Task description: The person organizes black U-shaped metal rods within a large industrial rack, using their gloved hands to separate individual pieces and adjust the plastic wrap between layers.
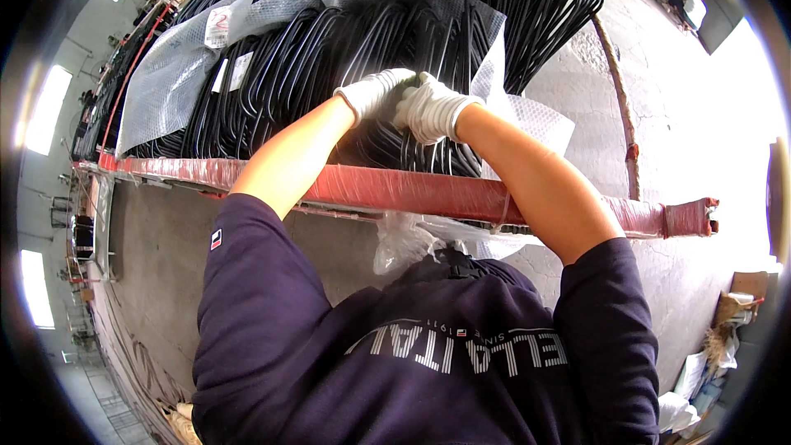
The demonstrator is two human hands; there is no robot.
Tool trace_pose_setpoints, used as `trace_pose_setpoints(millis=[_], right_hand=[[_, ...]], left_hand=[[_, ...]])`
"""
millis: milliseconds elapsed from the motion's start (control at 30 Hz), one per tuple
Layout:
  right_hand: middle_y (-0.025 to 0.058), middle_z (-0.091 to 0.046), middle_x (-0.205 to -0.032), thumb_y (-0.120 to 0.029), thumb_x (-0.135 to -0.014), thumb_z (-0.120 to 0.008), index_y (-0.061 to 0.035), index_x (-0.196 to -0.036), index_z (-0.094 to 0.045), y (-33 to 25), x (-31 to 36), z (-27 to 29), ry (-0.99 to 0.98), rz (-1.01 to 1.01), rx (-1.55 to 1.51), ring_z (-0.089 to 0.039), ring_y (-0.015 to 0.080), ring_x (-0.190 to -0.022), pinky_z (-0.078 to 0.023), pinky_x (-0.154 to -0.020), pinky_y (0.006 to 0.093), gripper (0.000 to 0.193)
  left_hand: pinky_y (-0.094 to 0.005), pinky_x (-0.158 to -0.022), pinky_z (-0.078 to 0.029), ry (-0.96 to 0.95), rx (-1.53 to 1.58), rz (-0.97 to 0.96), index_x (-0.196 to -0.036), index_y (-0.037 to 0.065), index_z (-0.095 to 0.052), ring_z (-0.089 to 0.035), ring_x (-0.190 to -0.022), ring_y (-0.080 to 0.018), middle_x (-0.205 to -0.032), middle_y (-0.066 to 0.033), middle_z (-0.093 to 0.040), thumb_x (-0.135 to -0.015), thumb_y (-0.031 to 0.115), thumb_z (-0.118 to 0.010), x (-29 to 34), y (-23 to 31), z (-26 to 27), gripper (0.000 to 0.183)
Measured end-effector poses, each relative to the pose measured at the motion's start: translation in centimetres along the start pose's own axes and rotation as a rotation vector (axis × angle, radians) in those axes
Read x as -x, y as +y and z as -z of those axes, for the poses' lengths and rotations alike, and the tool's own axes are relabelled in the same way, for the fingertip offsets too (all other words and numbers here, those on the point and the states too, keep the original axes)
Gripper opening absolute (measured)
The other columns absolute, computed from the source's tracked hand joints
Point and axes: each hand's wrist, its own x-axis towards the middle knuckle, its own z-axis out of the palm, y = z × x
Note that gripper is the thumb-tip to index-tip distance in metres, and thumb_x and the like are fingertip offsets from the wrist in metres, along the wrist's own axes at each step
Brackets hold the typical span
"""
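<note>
3 windows [37, 288]: bright panes spread down the left side of the frame.
Bubble wrap [165, 103]: a clear sheet draped at upper left, running along the top of the near tubes, with a loose end right of the hands.
Paper labels [218, 26]: white, at upper left, 1 of them on the wrap.
Black tubes [284, 66]: a thick mass of bent, glossy lengths, filling the upper left and upper centre, behind the rail and beneath the hands.
Left hand [377, 92]: white-gloved, at upper centre, fingers partly bent over the tubes; fingertips hidden, so I cannot tell whether it grips anything.
Red rail [395, 188]: wrapped in clear film, crossing the frame below the hands.
Plastic bag [404, 245]: clear and crumpled, just below the rail at centre.
Right hand [432, 109]: white-gloved, just beside the left, fingers curled inward; what they hold, if anything, I cannot tell.
Brown post [618, 95]: at upper right, reaching down to the rail.
Cardboard box [750, 283]: at lower right, near the frame's edge.
</note>
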Motion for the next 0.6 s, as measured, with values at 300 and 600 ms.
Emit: trace_pose_setpoints(millis=[300, 600], right_hand=[[-0.0037, -0.055, -0.107, -0.024, -0.077, -0.056, -0.0240, -0.107, -0.057, -0.6, 2.1, 2.4, -0.017, 0.043, -0.055, -0.048, 0.0180, -0.109, -0.031, -0.094, 0.0488, 0.030], [-0.0049, -0.055, -0.109, -0.025, -0.078, -0.055, -0.0243, -0.108, -0.057, -1.0, 2.5, 3.3, -0.045, 0.038, -0.061, -0.047, 0.0162, -0.110, -0.032, -0.094, 0.0459, 0.030]], left_hand=[[-0.0352, -0.102, -0.024, 0.125, -0.042, 0.042, -0.124, 0.008, -0.040, -0.042, -0.115, -0.0197, -0.131, -0.0113, -0.044, -0.086, 0.048, -0.043, 0.0, 0.2, -0.5, 0.054], [-0.0368, -0.083, -0.043, 0.277, 0.275, 0.081, -0.098, 0.008, -0.057, -0.056, -0.086, -0.0205, -0.094, -0.0086, -0.063, -0.085, 0.027, -0.055, 3.7, -4.2, -1.8, 0.023]])
